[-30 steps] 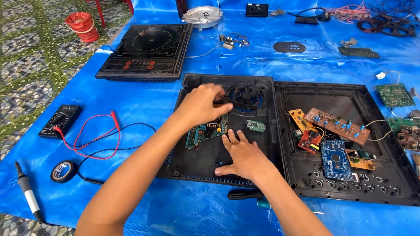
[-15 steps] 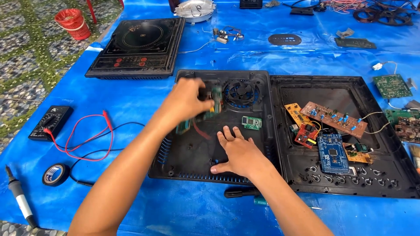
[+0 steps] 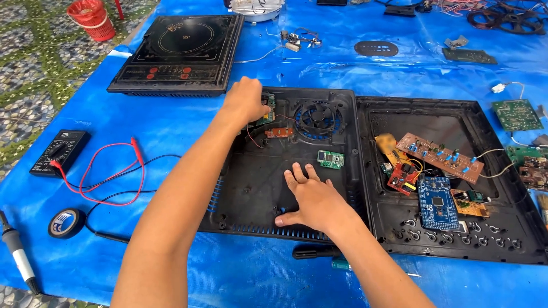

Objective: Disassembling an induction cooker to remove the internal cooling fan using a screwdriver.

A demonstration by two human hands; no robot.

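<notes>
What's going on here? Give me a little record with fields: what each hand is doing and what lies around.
setting: blue tarp on the ground
left hand: closed on a green board, lifted at the far edge of the open black case
right hand: flat on the case floor, fingers spread
in the case: fan, small green module
right tray: several circuit boards, blue board
left of case: multimeter, tape roll
behind: induction cooker

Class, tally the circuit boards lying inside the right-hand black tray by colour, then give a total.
Brown board: 1
Red board: 1
Blue board: 1
Orange-yellow board: 1
Total: 4 in the right tray.
</notes>
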